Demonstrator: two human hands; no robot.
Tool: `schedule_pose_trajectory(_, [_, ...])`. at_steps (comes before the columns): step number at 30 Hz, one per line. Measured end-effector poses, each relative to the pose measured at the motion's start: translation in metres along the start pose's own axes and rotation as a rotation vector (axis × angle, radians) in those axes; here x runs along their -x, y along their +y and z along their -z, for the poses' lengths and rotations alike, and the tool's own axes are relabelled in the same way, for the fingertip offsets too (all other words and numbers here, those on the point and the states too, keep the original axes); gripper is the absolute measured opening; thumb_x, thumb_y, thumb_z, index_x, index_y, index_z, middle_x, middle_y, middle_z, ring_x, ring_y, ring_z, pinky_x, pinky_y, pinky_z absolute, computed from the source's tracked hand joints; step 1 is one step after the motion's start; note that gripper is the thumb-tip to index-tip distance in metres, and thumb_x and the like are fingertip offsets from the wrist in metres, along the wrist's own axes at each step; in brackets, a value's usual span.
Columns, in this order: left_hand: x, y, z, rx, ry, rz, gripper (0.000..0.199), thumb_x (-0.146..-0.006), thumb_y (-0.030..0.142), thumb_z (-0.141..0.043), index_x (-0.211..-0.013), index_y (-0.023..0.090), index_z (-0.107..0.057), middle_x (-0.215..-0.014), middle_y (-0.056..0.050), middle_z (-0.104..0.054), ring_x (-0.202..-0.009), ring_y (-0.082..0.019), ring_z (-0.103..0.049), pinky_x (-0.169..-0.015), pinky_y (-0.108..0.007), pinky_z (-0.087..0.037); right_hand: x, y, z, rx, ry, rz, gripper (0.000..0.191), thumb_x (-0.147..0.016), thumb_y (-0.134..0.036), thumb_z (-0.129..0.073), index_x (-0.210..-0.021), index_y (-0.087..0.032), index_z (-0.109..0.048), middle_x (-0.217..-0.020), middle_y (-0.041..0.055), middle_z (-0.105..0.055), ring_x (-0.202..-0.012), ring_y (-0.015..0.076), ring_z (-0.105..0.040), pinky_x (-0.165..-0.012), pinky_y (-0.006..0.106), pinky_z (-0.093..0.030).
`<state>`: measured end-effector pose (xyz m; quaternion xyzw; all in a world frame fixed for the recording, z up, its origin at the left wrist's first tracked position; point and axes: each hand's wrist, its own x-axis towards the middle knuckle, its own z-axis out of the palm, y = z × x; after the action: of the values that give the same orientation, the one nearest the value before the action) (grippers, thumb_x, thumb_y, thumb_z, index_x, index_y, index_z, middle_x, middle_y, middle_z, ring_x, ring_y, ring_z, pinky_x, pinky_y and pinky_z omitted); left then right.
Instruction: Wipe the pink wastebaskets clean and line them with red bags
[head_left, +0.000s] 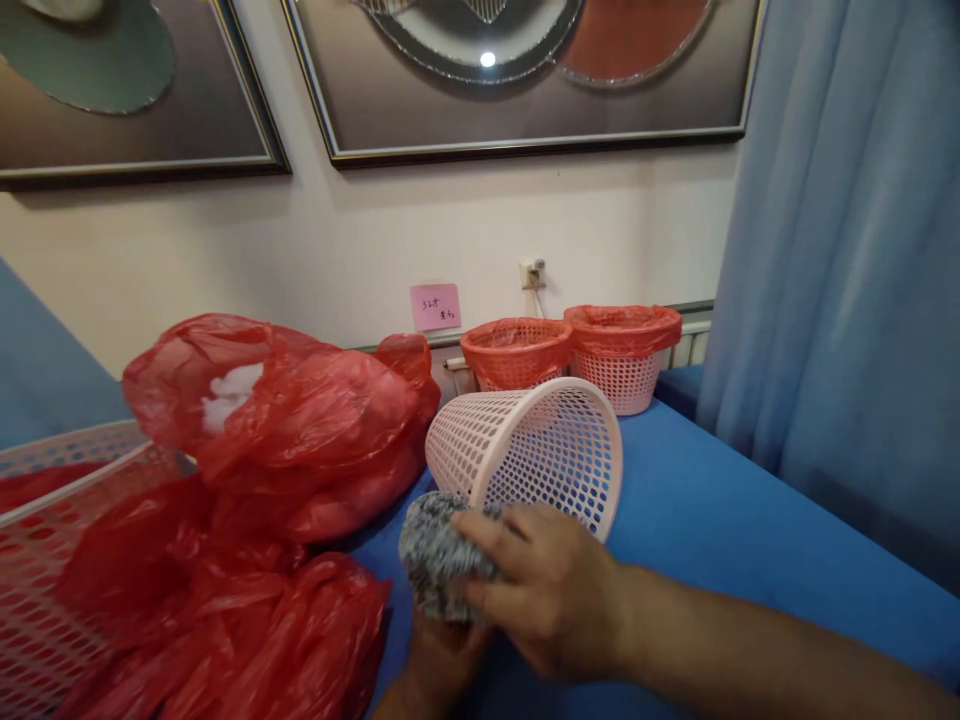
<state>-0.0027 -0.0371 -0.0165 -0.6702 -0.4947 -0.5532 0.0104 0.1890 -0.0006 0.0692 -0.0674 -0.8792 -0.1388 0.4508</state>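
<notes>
A grey, fluffy cloth (pixel 442 555) is bunched up between my two hands, low in the middle of the view. My right hand (pixel 544 585) grips it from the right, fingers bent over its side. Below the cloth, my left hand (pixel 446 650) holds it from underneath, its fingers mostly hidden by the cloth. Just behind my hands a pink-white perforated basket (pixel 480 440) lies on its side on the blue surface (pixel 697 540), its opening turned toward me and to the right.
Red plastic bags (pixel 322 440), one with white material inside, fill the left side. A larger pink basket (pixel 52 590) stands at far left. Two baskets lined with red bags, one (pixel 517 350) beside the other (pixel 626 365), stand by the wall. A blue curtain (pixel 847 250) hangs right.
</notes>
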Motion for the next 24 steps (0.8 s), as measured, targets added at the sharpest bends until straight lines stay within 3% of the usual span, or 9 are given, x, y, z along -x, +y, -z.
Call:
schedule_pose_trajectory(4, [-0.005,0.005,-0.003,-0.033,-0.038,-0.191,0.038,-0.095,0.02,-0.058,-0.058,0.022,-0.049,-0.049,0.007,-0.045,-0.041,-0.009,-0.041,-0.044,-0.024,-0.03,-0.018,0.05,0.035,-0.045,-0.007,-0.357,0.05,-0.077,-0.012,-0.063,-0.126,-0.021,-0.071,-0.132,0.0132,-0.068,-0.111,0.0289,-0.066,-0.096,0.047,-0.059])
schedule_pose_trajectory(7, [-0.008,0.012,-0.005,-0.05,-0.036,-0.263,0.036,-0.094,0.013,-0.055,-0.061,0.022,-0.046,-0.051,0.008,-0.043,-0.043,-0.007,-0.04,-0.045,-0.022,-0.028,-0.025,0.079,0.052,0.132,0.076,-0.65,0.048,-0.078,-0.01,-0.061,-0.123,-0.018,-0.074,-0.132,0.017,-0.066,-0.114,0.0345,-0.067,-0.099,0.056,-0.058])
schedule_pose_trajectory(9, [-0.009,0.015,-0.005,-0.06,-0.031,-0.294,0.035,-0.093,0.011,-0.055,-0.062,0.022,-0.045,-0.051,0.009,-0.042,-0.043,-0.007,-0.04,-0.045,-0.022,-0.027,-0.028,0.08,0.054,0.114,0.077,-0.653,0.048,-0.078,-0.009,-0.062,-0.123,-0.018,-0.075,-0.137,0.0174,-0.063,-0.116,0.0349,-0.067,-0.1,0.056,-0.058])
schedule_pose_trajectory(13, [-0.009,0.017,-0.005,-0.079,-0.037,-0.328,0.034,-0.093,0.01,-0.056,-0.063,0.022,-0.044,-0.051,0.009,-0.043,-0.043,-0.007,-0.041,-0.046,-0.022,-0.028,-0.032,0.06,0.045,-0.162,-0.046,-0.389,0.057,-0.077,-0.01,-0.064,-0.131,-0.024,-0.072,-0.148,0.0112,-0.059,-0.129,0.0302,-0.063,-0.109,0.05,-0.055])
schedule_pose_trajectory(15, [-0.009,0.016,-0.005,-0.09,-0.045,-0.325,0.034,-0.094,0.01,-0.055,-0.063,0.022,-0.045,-0.052,0.008,-0.044,-0.043,-0.007,-0.042,-0.046,-0.022,-0.029,-0.032,0.064,0.042,-0.222,-0.04,-0.437,0.057,-0.076,-0.011,-0.065,-0.13,-0.026,-0.073,-0.145,0.0098,-0.063,-0.127,0.0287,-0.065,-0.11,0.049,-0.055])
schedule_pose_trajectory(18, [-0.008,0.015,-0.003,-0.096,-0.063,-0.313,0.034,-0.094,0.011,-0.054,-0.063,0.022,-0.044,-0.052,0.008,-0.044,-0.043,-0.008,-0.043,-0.045,-0.022,-0.028,-0.021,0.103,0.041,-0.239,0.07,-0.722,0.052,-0.074,-0.014,-0.065,-0.123,-0.028,-0.078,-0.13,0.0065,-0.071,-0.121,0.0269,-0.068,-0.111,0.047,-0.053])
schedule_pose_trajectory(21, [-0.007,0.015,-0.003,-0.084,-0.085,-0.307,0.035,-0.095,0.013,-0.053,-0.063,0.022,-0.043,-0.052,0.007,-0.043,-0.043,-0.008,-0.042,-0.046,-0.022,-0.029,0.014,0.15,0.034,-0.224,0.168,-1.077,0.052,-0.072,-0.019,-0.067,-0.123,-0.026,-0.078,-0.13,0.0044,-0.075,-0.125,0.0273,-0.068,-0.115,0.042,-0.049])
schedule_pose_trajectory(22, [-0.007,0.015,-0.003,-0.078,-0.091,-0.303,0.035,-0.095,0.014,-0.052,-0.063,0.022,-0.042,-0.052,0.007,-0.042,-0.043,-0.008,-0.042,-0.046,-0.021,-0.029,0.03,0.159,0.03,-0.227,0.171,-1.231,0.052,-0.072,-0.021,-0.066,-0.123,-0.025,-0.077,-0.126,0.003,-0.077,-0.122,0.026,-0.069,-0.111,0.038,-0.051])
schedule_pose_trajectory(24, [-0.006,0.015,-0.004,-0.065,-0.101,-0.292,0.035,-0.096,0.015,-0.052,-0.063,0.022,-0.043,-0.052,0.007,-0.043,-0.043,-0.008,-0.042,-0.045,-0.021,-0.03,0.065,0.163,0.015,-0.214,0.146,-1.383,0.05,-0.074,-0.024,-0.061,-0.121,-0.016,-0.076,-0.109,0.0083,-0.081,-0.104,0.0285,-0.075,-0.094,0.038,-0.058])
